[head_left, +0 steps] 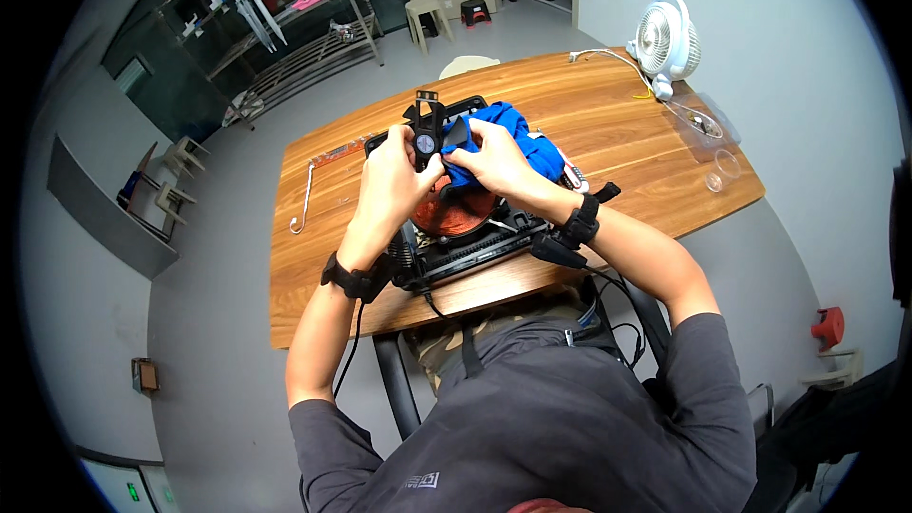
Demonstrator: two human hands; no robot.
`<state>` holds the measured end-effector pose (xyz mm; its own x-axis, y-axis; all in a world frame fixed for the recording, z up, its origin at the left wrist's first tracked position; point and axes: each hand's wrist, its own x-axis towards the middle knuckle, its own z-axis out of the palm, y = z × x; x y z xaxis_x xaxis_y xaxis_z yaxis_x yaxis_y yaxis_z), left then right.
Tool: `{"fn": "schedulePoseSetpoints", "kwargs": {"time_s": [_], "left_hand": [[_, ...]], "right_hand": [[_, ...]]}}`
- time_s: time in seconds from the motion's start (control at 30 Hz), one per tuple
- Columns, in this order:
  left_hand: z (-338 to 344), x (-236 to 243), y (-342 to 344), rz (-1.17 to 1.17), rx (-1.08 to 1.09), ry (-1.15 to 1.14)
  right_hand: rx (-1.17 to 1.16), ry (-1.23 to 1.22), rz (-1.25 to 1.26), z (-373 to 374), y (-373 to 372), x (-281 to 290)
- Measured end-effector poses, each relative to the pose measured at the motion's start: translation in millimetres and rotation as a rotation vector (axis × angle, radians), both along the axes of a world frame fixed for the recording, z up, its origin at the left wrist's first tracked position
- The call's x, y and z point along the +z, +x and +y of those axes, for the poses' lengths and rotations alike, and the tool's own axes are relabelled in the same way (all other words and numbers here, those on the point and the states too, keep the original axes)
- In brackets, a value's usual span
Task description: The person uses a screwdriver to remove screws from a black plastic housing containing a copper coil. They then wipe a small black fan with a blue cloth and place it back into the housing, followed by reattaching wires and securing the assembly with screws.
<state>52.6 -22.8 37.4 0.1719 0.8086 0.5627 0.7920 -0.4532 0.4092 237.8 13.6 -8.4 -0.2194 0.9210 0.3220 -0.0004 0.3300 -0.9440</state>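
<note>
My left hand is closed on a black plastic piece with a round grey disc and a small bracket at its top. My right hand is closed, pinching blue fabric and perhaps a dark part beside it; its fingertips almost meet those of my left hand. Below both hands lies a black item with a round reddish-orange centre, partly covered by the cloth and my hands. A small white-and-black object shows at the cloth's right edge. Black straps with cables circle both my wrists.
The wooden table holds a white fan with a cord, a clear plastic sheet or tray, clear rings, an orange strip and a white hooked rod. Stools and a metal rack stand beyond it.
</note>
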Motion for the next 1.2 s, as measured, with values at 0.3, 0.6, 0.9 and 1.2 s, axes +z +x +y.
{"fn": "schedulePoseSetpoints", "kwargs": {"time_s": [0.3,0.6,0.9,1.2], "left_hand": [[-0.7,-10.6,-10.5,0.109,-0.027,0.037],[12.4,-3.1,-19.1,-0.002,0.121,0.023],[13.9,1.4,-25.6,-0.159,0.205,-0.146],[14.9,-0.1,-31.4,-0.095,0.222,-0.157]], "right_hand": [[0.097,-0.124,-0.180,-7.3,26.7,30.0],[0.083,-0.125,0.008,-13.9,34.5,37.6],[0.033,-0.059,-0.023,-4.5,30.0,29.2],[-0.049,-0.192,0.331,4.1,34.8,39.5]]}}
